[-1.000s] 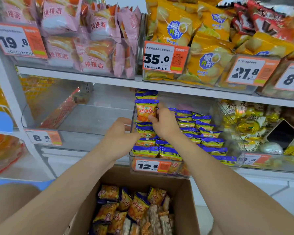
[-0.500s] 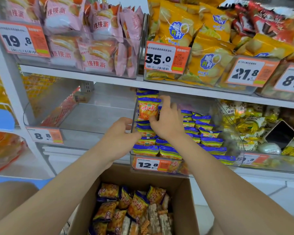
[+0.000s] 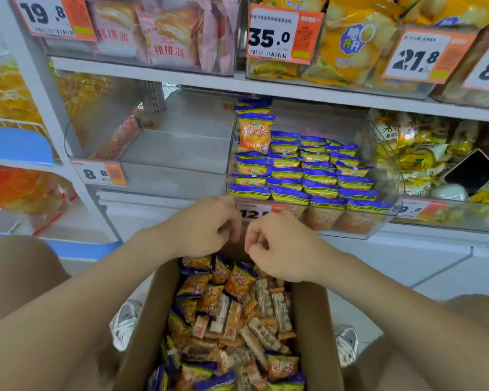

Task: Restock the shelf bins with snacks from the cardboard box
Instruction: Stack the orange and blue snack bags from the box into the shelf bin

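The cardboard box (image 3: 308, 320) stands open below me, filled with small blue-and-orange snack packets (image 3: 232, 292) and pale bar packs. On the middle shelf a clear bin (image 3: 378, 224) holds neat rows of the same blue-topped packets (image 3: 319, 176), and one packet (image 3: 254, 135) stands upright at its back left. My left hand (image 3: 206, 227) and my right hand (image 3: 277, 246) hover side by side over the far end of the box, in front of the bin's price tag. The fingers of both are curled and hold nothing.
Left of the stocked bin sits a clear bin (image 3: 164, 153) tagged 8.8, with bare floor showing. A bin of yellow-wrapped snacks (image 3: 424, 153) with a dark phone (image 3: 470, 170) on top is at the right. Upper shelf bins hold pink and yellow bags. My shoes (image 3: 126, 323) flank the box.
Both hands have come down out of the stocked bin to the far end of the box. The upright packet stays in the bin. The view has tilted down.
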`<action>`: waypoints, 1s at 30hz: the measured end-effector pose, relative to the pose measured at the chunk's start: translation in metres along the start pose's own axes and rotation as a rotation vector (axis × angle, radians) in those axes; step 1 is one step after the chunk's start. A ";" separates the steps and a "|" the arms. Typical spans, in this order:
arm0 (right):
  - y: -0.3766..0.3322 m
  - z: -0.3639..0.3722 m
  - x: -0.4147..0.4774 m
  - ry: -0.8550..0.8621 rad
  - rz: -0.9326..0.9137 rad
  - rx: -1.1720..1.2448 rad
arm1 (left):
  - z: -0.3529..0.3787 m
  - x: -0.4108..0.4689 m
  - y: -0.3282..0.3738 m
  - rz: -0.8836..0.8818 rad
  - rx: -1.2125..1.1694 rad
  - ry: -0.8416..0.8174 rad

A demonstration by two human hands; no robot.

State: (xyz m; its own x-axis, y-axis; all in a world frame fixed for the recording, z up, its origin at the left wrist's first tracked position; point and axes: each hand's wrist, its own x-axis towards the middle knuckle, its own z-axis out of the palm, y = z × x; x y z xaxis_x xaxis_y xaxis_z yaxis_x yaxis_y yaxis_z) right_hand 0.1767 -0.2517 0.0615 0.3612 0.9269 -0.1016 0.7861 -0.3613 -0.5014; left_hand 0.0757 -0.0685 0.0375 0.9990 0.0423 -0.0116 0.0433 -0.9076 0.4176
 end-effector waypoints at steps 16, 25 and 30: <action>0.105 0.163 0.043 -0.269 0.473 0.087 | 0.145 -0.002 -0.083 -0.304 0.499 -0.467; 0.112 0.230 0.045 -0.004 0.488 0.048 | 0.172 0.003 -0.119 -0.373 0.337 -0.463; 0.107 0.229 0.043 -0.018 0.485 0.231 | 0.179 -0.003 -0.114 -0.364 0.484 -0.457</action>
State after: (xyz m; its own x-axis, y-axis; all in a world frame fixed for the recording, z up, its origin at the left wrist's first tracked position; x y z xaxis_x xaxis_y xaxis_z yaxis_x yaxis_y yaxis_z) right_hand 0.1616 -0.2274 -0.1930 0.6452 0.6615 -0.3823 0.3996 -0.7186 -0.5691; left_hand 0.0689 -0.0404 -0.1728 0.8203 0.2926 -0.4914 0.2637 -0.9559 -0.1291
